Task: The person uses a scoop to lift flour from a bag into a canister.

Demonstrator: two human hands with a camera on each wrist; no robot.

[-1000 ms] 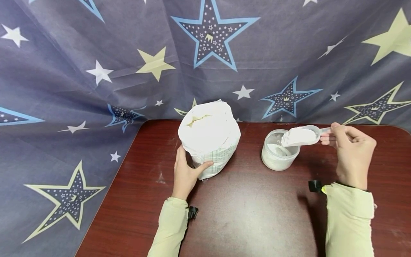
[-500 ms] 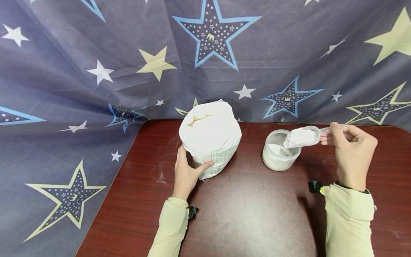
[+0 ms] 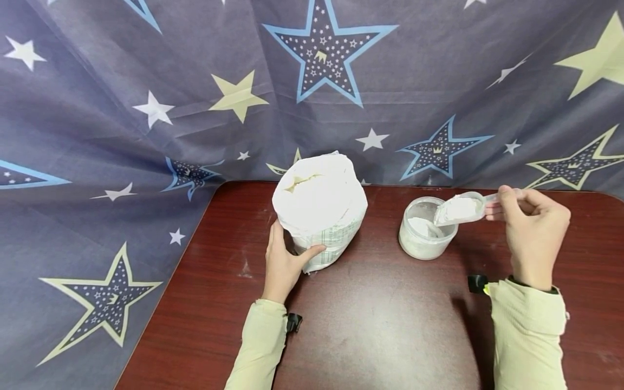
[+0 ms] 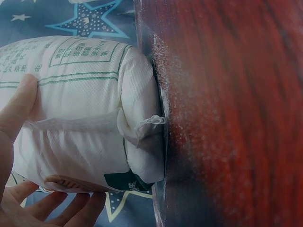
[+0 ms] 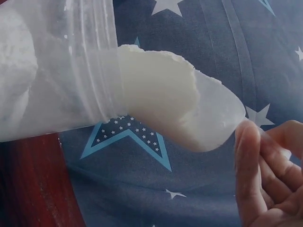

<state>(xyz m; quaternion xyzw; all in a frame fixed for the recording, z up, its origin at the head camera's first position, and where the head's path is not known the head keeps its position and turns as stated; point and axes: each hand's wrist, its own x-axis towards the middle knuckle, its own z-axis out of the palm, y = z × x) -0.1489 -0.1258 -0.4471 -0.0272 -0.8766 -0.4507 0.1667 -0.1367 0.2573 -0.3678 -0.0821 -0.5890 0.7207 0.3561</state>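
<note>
An opened white woven bag (image 3: 336,238) with green print, full of white powder, stands on the table toward the back. My left hand (image 3: 284,265) grips its near left side; in the left wrist view the thumb (image 4: 21,101) lies on one face and the fingers curl round another. To the right is a clear round jar (image 3: 423,248), partly filled with white powder. My right hand (image 3: 533,227) pinches the handle of a translucent scoop (image 3: 480,208) loaded with white powder. The scoop tilts over the jar's right rim, with its front end above the opening.
Dark red-brown table (image 3: 380,325) lies beneath everything, with faint powder smudges left of the bag. A grey-blue cloth (image 3: 195,65) with stars hangs close behind the table's back edge and along its left side.
The scoop's front end has dipped and drawn slightly right over the jar, and its powder heap looks a little smaller at the tip. My left hand and the bag keep their place.
</note>
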